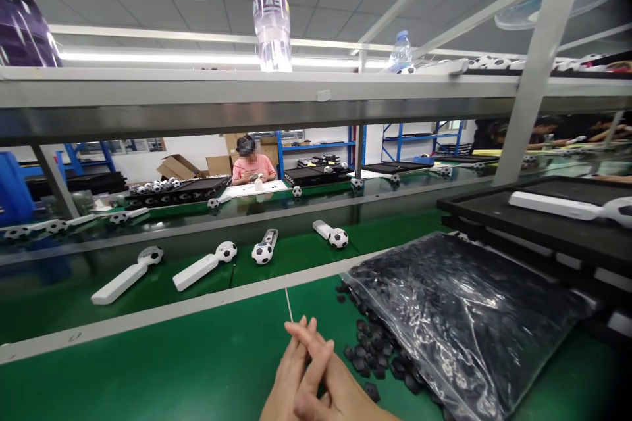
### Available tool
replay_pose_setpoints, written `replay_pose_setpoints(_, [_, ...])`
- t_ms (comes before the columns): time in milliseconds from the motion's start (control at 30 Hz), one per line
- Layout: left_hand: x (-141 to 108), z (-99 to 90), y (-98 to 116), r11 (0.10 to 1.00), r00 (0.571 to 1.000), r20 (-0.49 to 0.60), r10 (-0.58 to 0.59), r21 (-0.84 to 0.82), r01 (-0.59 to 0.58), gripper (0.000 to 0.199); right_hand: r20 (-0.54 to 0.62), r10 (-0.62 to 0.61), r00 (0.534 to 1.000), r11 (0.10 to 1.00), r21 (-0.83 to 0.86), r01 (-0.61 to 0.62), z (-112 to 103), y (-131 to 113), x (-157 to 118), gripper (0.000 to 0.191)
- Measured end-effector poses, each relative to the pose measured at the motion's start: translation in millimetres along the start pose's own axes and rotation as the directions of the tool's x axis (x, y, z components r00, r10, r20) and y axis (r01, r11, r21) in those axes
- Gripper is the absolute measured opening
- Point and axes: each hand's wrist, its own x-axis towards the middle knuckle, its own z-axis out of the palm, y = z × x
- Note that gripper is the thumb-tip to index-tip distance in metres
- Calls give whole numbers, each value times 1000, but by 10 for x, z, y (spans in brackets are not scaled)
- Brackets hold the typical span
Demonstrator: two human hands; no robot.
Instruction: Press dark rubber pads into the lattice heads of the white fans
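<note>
My left hand (289, 375) and my right hand (336, 388) are clasped together at the bottom middle, fingers interlaced, with nothing in them. They hover over the green worktop (172, 368). Just right of them lie several small loose black parts (368, 352) spilled from a clear plastic bag (459, 316) full of the same black parts. On the green conveyor belt (59, 306) beyond the worktop lie white handles with football-patterned heads: one (126, 274), another (203, 265), and a third (330, 234).
Black trays (543, 223) are stacked at right, one holding a white handle (567, 206). A metal shelf (296, 95) overhead carries a pink bottle (271, 16). A person (251, 164) sits across the line; other people's arms show at far right.
</note>
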Motion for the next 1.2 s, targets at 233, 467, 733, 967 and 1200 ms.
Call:
replay_pose_setpoints(233, [50,-107,44,991,997,64,-45,-120,53,42,14,-2,1000,999,33,1,12,16,29,74])
replay_pose_setpoints(467, [65,-151,114,985,984,116,-138,-84,148,48,42,29,999,998,49,-31,31,35,46,71])
replay_pose_setpoints(733, [52,-173,96,988,987,128,-100,-106,113,46,-8,1,1000,1000,15,-1,77,169,64,76])
replay_pose_setpoints(967, [39,-172,79,992,987,137,-86,-78,97,48,-27,-28,999,1000,7,28,94,202,56,74])
replay_pose_setpoints(1200, [33,-171,87,993,989,117,-92,-60,100,49,-40,-28,999,1000,4,28,106,226,65,75])
